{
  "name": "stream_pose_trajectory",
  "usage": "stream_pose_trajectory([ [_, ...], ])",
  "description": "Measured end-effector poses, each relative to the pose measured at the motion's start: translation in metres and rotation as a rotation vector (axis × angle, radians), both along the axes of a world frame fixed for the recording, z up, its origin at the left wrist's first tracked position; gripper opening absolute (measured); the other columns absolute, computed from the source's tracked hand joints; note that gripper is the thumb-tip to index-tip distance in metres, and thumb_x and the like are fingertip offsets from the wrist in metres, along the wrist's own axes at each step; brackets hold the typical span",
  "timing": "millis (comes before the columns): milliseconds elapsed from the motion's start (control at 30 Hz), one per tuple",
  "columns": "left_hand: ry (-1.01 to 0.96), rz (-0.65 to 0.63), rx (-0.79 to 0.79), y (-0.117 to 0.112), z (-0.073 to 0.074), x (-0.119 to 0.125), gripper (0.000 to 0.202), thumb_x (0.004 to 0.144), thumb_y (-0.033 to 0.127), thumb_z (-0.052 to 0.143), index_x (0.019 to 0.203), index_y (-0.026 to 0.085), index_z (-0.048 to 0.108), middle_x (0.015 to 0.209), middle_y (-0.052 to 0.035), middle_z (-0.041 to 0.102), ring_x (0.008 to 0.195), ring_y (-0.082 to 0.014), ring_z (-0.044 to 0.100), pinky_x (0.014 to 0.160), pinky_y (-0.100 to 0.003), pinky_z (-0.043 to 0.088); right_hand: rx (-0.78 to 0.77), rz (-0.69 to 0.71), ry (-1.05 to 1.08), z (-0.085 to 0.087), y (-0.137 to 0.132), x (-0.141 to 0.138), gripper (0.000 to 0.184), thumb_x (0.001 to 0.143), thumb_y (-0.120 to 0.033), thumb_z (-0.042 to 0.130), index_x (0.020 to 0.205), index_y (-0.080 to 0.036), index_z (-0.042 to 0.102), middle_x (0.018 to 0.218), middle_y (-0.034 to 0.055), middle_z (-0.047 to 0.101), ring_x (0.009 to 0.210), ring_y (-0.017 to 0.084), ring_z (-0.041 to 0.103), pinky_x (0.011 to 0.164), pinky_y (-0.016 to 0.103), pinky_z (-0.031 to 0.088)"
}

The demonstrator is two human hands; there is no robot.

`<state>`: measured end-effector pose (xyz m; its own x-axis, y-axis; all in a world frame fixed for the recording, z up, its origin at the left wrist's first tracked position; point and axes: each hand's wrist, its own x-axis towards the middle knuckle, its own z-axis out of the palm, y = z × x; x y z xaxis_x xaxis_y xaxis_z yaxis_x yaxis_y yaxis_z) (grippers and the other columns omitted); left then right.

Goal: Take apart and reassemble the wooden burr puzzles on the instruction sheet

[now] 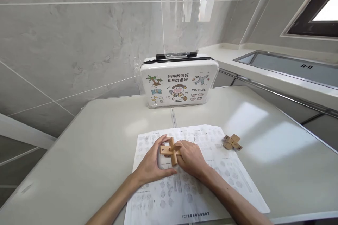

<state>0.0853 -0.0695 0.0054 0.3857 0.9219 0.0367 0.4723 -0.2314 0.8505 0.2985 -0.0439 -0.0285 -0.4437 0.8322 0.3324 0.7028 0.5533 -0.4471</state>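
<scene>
A wooden interlocking puzzle point(174, 159) of crossed bars is between my hands, above a printed sheet point(169, 197). One bar, marked 2, points left. My right hand point(191, 156) is closed around the puzzle's right side, its fingertips partly hidden behind the bars. My left hand point(149, 163) curves around the left side with thumb and fingers wide apart. Its index fingertip is by the upper bar end, and the thumb lies below the puzzle, apart from it. Whether other left fingers touch the wood from beneath is hidden.
Another small wooden interlocking puzzle point(232, 142) with numbered bars rests at the sheet's right edge. A white cartoon-printed case point(179, 82) in clear plastic stands at the back of the white table point(105, 140). To the right runs a counter point(280, 74) with a dark inset panel.
</scene>
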Motion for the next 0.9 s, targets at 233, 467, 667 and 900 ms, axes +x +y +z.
stream_pose_trajectory([
  [233, -0.051, 0.034, -0.017, -0.002, 0.003, 0.004, 0.107, 0.074, 0.042, 0.09, 0.159, 0.032, 0.026, 0.157, -0.014, 0.05, 0.146, -0.0369, 0.049, 0.12, -0.057, 0.043, -0.011, 0.059, 0.031, 0.0, 0.001, 0.001, 0.012, 0.083, -0.011, 0.052, 0.089, -0.02, 0.058, 0.079, 0.0032, 0.067, 0.069, 0.019, 0.058, 0.063, 0.03, 0.035],
  [467, -0.111, 0.083, -0.02, -0.003, 0.005, 0.005, 0.103, 0.073, 0.039, 0.091, 0.156, 0.03, 0.031, 0.157, -0.0136, 0.049, 0.144, -0.0356, 0.051, 0.119, -0.056, 0.045, -0.072, 0.047, 0.146, 0.005, -0.005, 0.001, 0.016, 0.084, -0.012, 0.051, 0.096, -0.02, 0.058, 0.077, 0.0012, 0.064, 0.064, 0.018, 0.056, 0.06, 0.028, 0.034],
  [667, -0.093, 0.098, -0.038, -0.004, 0.001, 0.003, 0.103, 0.072, 0.043, 0.091, 0.156, 0.029, 0.035, 0.155, -0.0146, 0.051, 0.141, -0.0375, 0.053, 0.118, -0.056, 0.045, -0.126, 0.068, 0.204, 0.008, -0.01, 0.002, 0.023, 0.085, -0.012, 0.053, 0.105, -0.022, 0.061, 0.078, -0.0005, 0.065, 0.065, 0.017, 0.059, 0.061, 0.027, 0.038],
  [900, -0.093, 0.089, -0.058, -0.006, -0.001, 0.002, 0.103, 0.071, 0.044, 0.092, 0.155, 0.027, 0.035, 0.152, -0.0143, 0.054, 0.137, -0.0366, 0.057, 0.116, -0.054, 0.047, -0.123, 0.133, 0.149, 0.016, -0.009, 0.01, 0.02, 0.091, -0.019, 0.057, 0.11, -0.022, 0.061, 0.084, 0.0006, 0.068, 0.069, 0.018, 0.062, 0.063, 0.028, 0.042],
])
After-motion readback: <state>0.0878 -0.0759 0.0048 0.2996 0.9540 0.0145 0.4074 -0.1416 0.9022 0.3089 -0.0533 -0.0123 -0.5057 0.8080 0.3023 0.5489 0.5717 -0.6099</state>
